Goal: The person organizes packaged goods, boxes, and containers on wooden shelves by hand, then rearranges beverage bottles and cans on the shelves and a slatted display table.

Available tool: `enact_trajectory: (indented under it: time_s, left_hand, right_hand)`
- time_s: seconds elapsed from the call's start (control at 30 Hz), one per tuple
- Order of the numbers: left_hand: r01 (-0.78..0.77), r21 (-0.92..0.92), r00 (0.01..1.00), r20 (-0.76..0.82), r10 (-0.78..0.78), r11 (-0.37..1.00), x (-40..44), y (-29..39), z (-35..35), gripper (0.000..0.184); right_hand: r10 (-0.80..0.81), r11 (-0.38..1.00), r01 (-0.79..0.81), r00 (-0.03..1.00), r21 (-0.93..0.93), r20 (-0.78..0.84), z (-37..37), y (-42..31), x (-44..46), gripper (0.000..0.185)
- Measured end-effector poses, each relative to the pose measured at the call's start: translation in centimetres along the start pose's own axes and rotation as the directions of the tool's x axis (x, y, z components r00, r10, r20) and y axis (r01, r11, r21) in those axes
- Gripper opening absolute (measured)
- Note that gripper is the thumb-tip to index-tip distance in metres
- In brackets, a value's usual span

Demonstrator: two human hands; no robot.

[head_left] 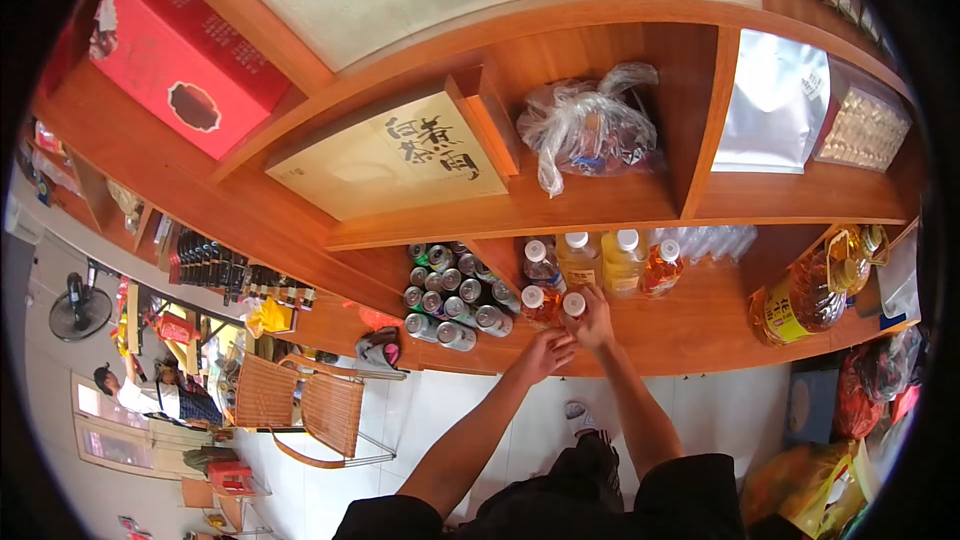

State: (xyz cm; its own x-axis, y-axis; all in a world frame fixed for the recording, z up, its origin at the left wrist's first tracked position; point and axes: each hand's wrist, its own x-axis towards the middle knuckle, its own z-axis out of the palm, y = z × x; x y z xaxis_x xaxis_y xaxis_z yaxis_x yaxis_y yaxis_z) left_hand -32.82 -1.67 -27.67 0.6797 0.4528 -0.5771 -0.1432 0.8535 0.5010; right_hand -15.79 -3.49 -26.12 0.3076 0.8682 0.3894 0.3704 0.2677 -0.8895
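Note:
On the lower shelf my right hand (592, 322) is closed around a white-capped bottle (574, 304), whose body is mostly hidden by the fingers. My left hand (546, 354) is just left of and below it, at the shelf's front edge. Its fingers reach toward the right hand, partly stretched out, and I see nothing held in them. Beside the gripped bottle stands a bottle of reddish drink (542, 305). Behind them are a dark bottle with a pale cap (540, 265), two yellow drink bottles (579, 262) (624, 265) and an amber bottle (662, 269).
Several drink cans (456, 334) stand left of the bottles. A large cooking oil jug (800, 300) is at the right. Higher up are a boxed tea set (390, 160) and a knotted plastic bag (590, 130). A wicker chair (333, 410) stands behind at left; a person (150, 400) is farther off.

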Motion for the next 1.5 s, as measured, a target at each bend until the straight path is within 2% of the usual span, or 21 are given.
enact_trajectory:
  time_s: [0.1,0.13,0.23,0.27,0.37,0.5,0.57,0.67,0.77,0.87,0.97,1.0,1.1,1.13,1.2,1.23,1.3,1.33,1.37,1.43,1.5]
  left_hand:
    - [-0.028,-0.136,0.981,0.184,0.053,0.99,2.6,0.1,-2.0,0.03]
    - [-0.064,-0.16,0.996,0.054,0.073,0.985,2.6,-0.1,-0.9,0.03]
    - [-0.12,-0.167,0.966,-0.247,0.076,0.979,2.5,0.4,1.8,0.028]
    - [-0.089,-0.156,0.995,-0.056,0.081,0.984,3.2,0.4,-1.0,0.025]
    - [-0.022,-0.02,0.991,-0.135,0.019,1.0,1.9,1.5,-0.4,0.023]
    - [-0.023,-0.009,0.975,-0.22,0.021,1.0,2.2,0.8,-2.6,0.014]
    - [-0.041,0.014,0.954,-0.296,0.044,0.999,2.0,0.6,-2.7,0.018]
    - [-0.063,0.037,0.966,-0.25,0.07,0.997,1.2,2.1,-2.9,0.03]
    - [-0.013,0.118,0.957,-0.286,0.046,0.993,0.4,3.5,-3.2,0.033]
    - [0.013,0.299,0.939,-0.331,0.091,0.954,-2.0,4.0,-1.2,0.036]
    - [-0.035,0.445,0.943,-0.282,0.177,0.895,-5.4,3.2,-1.7,0.04]
    - [-0.041,0.488,0.951,-0.248,0.184,0.872,-6.1,2.6,-3.7,0.039]
    - [0.029,0.586,0.935,-0.303,0.185,0.81,-11.8,-1.0,-8.5,0.039]
    - [0.025,0.486,0.916,-0.362,0.175,0.874,-14.4,-3.0,-10.9,0.039]
    - [0.082,0.291,0.809,-0.578,0.107,0.953,-19.6,-8.5,-17.1,0.039]
    - [0.054,0.204,0.715,-0.691,0.105,0.977,-22.8,-12.2,-19.9,0.037]
    - [0.057,-0.14,0.349,-0.925,-0.151,0.989,-28.5,-19.8,-24.3,0.031]
    - [-0.007,-0.314,0.24,-0.922,-0.303,0.949,-31.5,-24.1,-26.4,0.02]
    - [0.043,-0.369,0.181,-0.911,-0.37,0.929,-34.1,-29.5,-28.3,0.02]
    - [0.125,-0.34,0.207,-0.91,-0.359,0.932,-38.9,-33.2,-23.4,0.029]
    - [0.049,-0.332,0.393,-0.861,-0.324,0.942,-41.1,-39.1,-23.4,0.03]
  right_hand:
    - [-0.026,1.0,0.026,0.999,-0.016,-0.035,0.0,0.4,1.5,0.029]
    - [-0.017,0.999,0.017,0.999,0.028,-0.032,0.1,0.7,1.9,0.03]
    - [-0.034,0.994,0.031,0.999,-0.108,-0.027,0.5,1.7,2.3,0.03]
    - [-0.065,0.996,0.063,0.998,-0.066,-0.027,0.6,2.0,2.3,0.03]
    - [-0.062,0.996,0.057,0.996,-0.072,-0.068,1.0,1.9,2.2,0.029]
    - [-0.042,0.997,0.033,0.991,-0.072,-0.13,1.5,1.7,2.2,0.027]
    - [-0.062,0.996,0.051,0.985,-0.067,-0.161,1.7,1.6,2.2,0.026]
    - [-0.066,0.992,0.051,0.989,-0.112,-0.132,1.8,2.2,1.8,0.025]
    - [-0.117,0.989,0.104,0.984,-0.101,-0.131,2.1,2.4,2.1,0.026]
    - [-0.026,0.991,0.007,0.99,-0.135,-0.14,2.2,2.1,1.2,0.032]
    - [-0.113,0.944,0.042,0.973,-0.328,-0.201,2.3,1.9,0.8,0.043]
    - [-0.021,0.941,-0.048,0.98,-0.334,-0.199,2.5,1.7,0.5,0.055]
    - [0.068,0.936,-0.189,0.924,-0.297,-0.375,3.2,0.3,-0.2,0.067]
    - [0.044,0.91,-0.203,0.914,-0.361,-0.404,3.3,0.2,-0.7,0.073]
    - [0.106,0.962,-0.181,0.939,-0.206,-0.327,2.8,0.8,-0.9,0.074]
    - [0.133,0.977,-0.173,0.95,-0.125,-0.282,2.7,1.2,-1.0,0.075]
    - [0.15,0.983,-0.171,0.96,-0.071,-0.237,2.8,2.0,-1.1,0.072]
    - [0.164,0.983,-0.176,0.964,-0.042,-0.209,2.7,2.3,-1.0,0.071]
    - [0.177,0.983,-0.183,0.968,-0.015,-0.178,2.6,2.6,-0.9,0.071]
    - [0.189,0.981,-0.192,0.97,-0.006,-0.153,2.4,3.8,-1.0,0.071]
    - [0.248,0.969,-0.245,0.955,0.038,-0.16,3.0,5.4,-1.3,0.072]
